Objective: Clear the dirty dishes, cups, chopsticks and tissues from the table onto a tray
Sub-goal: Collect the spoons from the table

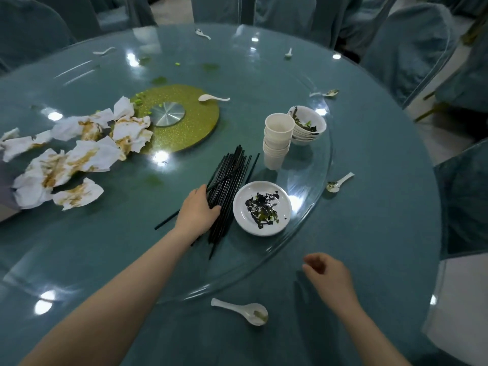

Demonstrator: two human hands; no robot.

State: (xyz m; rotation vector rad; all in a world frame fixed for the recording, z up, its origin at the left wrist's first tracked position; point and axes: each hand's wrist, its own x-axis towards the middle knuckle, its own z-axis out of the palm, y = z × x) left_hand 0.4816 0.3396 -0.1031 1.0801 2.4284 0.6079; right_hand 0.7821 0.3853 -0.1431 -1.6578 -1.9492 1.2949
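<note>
A bundle of black chopsticks (232,175) lies on the glass turntable (303,241). My left hand (198,211) rests on the bundle's near end, thumb wrapped across several sticks. My right hand (328,277) hovers over the tablecloth near the table's front, fingers loosely curled, holding nothing. A white plate (280,204) with dark food scraps sits just right of the chopsticks. Behind it stand a stack of white paper cups (277,140) and a stack of white bowls (310,128). Stained crumpled tissues (71,157) are heaped at the left.
White spoons lie scattered: one near the front edge (241,310), one right of the plate (339,182), one on the gold centre disc (212,97), others at the far rim. Green food bits dot the glass. Covered chairs (409,43) ring the table. No tray is in view.
</note>
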